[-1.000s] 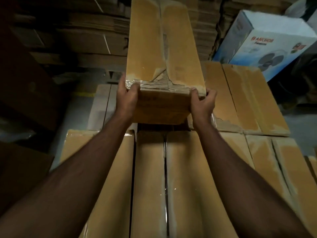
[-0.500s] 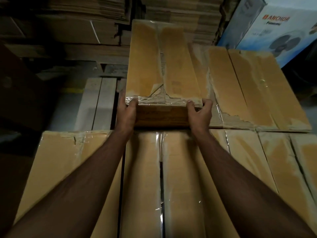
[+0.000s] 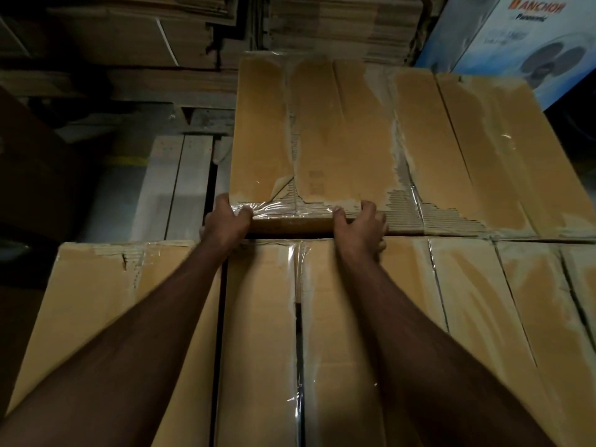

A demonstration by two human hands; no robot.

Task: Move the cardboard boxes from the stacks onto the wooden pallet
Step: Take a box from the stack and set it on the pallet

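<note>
Bare wooden pallet point(image 3: 175, 185) slats are showing at far left. The left hand point(image 3: 225, 222) is gripping the near left corner of the cardboard box point(image 3: 309, 137), fingers curled round it, and the right hand point(image 3: 361, 225) is gripping the near edge. The box is sitting in the far row, touching its right neighbour point(image 3: 467, 150). Best to slide it flush before letting go, minding fingers in the gap.

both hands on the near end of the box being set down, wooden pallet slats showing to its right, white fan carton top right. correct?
Not quite. In the head view the bare wooden pallet slats show to the left of the box, not its right; another cardboard box lies against its right side. The rest holds: left hand and right hand grip its near end, and the white fan carton is top right.
</note>
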